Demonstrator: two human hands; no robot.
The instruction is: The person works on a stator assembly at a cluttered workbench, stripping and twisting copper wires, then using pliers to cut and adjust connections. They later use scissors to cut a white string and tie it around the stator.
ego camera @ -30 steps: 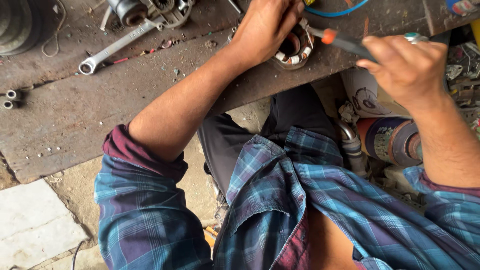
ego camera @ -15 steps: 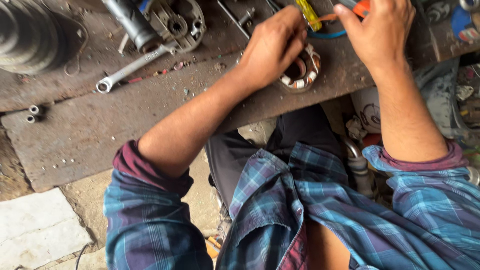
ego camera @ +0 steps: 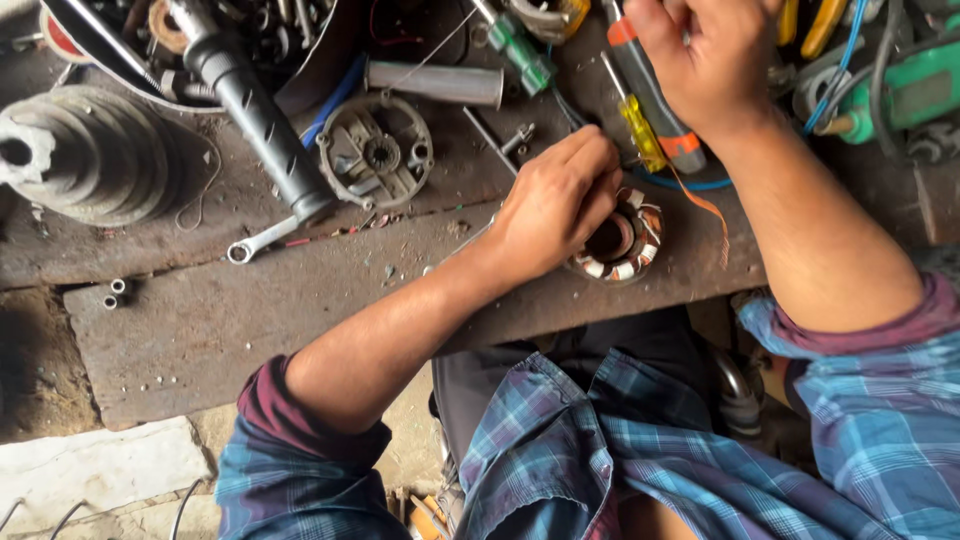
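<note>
Left hand (ego camera: 555,205) is clamped over the copper-wound stator (ego camera: 620,240) near the workbench's (ego camera: 200,330) front edge; right hand (ego camera: 710,55) closes round an orange-handled screwdriver (ego camera: 655,95). Stator looks heavy, rigid; windings fragile, so grip the outer rim

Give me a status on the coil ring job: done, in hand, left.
Done: the wound stator ring lies out on the worn bench plate, apart from the round metal housing. In hand: the left hand steadies the ring; the right hand reaches among the screwdrivers. Left: no tool touches the ring yet, and a loose orange wire trails beside it.
</note>
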